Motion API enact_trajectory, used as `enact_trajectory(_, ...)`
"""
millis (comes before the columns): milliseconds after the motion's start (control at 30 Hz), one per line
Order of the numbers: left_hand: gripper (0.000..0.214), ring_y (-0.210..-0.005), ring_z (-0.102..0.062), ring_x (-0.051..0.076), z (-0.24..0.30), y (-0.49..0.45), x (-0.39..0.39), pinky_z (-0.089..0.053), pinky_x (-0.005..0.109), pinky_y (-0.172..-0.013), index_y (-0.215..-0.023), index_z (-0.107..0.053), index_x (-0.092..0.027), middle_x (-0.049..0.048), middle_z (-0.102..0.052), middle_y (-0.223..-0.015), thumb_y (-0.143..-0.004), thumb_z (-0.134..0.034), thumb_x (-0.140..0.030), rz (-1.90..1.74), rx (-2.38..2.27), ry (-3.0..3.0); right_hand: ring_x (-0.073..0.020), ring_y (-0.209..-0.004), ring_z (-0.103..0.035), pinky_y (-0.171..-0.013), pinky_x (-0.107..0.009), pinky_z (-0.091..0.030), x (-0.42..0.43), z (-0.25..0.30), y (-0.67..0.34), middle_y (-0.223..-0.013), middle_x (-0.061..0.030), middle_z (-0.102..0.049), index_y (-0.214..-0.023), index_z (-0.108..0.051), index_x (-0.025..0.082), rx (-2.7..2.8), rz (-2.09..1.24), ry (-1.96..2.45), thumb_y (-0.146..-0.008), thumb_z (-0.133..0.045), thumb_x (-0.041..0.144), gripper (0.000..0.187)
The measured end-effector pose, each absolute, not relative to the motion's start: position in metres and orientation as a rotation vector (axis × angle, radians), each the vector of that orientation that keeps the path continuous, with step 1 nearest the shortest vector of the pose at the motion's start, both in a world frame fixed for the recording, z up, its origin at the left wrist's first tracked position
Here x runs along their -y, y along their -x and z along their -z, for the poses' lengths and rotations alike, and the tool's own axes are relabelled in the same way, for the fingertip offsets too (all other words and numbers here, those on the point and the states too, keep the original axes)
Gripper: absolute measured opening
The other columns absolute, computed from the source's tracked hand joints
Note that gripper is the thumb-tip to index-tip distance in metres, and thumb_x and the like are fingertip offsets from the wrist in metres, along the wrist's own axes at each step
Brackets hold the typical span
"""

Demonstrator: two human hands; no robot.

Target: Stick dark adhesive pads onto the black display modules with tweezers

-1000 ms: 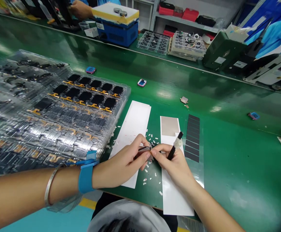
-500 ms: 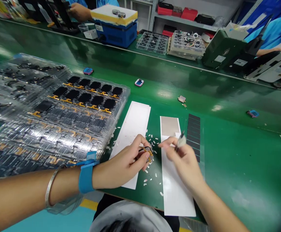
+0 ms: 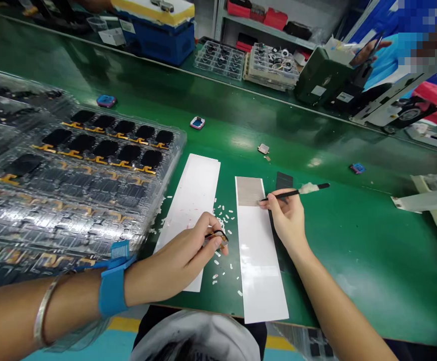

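My left hand (image 3: 188, 253), with a blue strap at the wrist, pinches a small display part (image 3: 218, 235) with a black edge and an orange flex cable. Black tweezers (image 3: 286, 194), wrapped in something white near the back end, are held in my right hand (image 3: 289, 220). Their tip is by the right edge of the grey-beige patch (image 3: 250, 190) at the far end of a white backing sheet (image 3: 258, 260). Another white sheet (image 3: 194, 190) lies to the left, partly behind my left hand. My right hand partly covers a strip of black pieces (image 3: 284, 179).
Clear trays (image 3: 124, 200) of black displays with orange flex cables fill the left side. Small white scraps (image 3: 224, 215) are scattered between the sheets. Several small watch-like cases, one a blue case (image 3: 106, 101), lie farther back. A blue box (image 3: 158, 42) stands on the far ledge.
My right hand has moved away from my left hand, forward to the grey-beige patch, with the tweezers turned sideways. My left hand still holds the display part. The view has shifted right.
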State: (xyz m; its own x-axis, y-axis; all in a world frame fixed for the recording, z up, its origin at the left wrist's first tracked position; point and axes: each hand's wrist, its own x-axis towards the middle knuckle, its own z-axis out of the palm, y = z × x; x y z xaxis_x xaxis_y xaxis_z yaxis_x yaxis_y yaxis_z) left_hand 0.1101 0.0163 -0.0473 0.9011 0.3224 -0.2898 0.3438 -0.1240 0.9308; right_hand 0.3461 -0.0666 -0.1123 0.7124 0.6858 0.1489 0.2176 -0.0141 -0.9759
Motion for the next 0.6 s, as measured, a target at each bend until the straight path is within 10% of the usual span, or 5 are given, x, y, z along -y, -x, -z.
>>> enact_trajectory(600, 0.016, -0.099, -0.057, 0.021, 0.051, -0.111, -0.017, -0.04, 0.036, -0.076, -0.098, -0.038, -0.023, 0.0072, -0.061, -0.114, -0.103, -0.028, -0.035, -0.111, -0.512, -1.758, -0.0175, -0.079, -0.072, -0.077, -0.037, -0.061, 0.072, 0.085, -0.346, -0.078, 0.0019, -0.066, -0.091, -0.05, 0.023, 0.759, -0.558, 1.384, -0.081, -0.071, 0.036, 0.026)
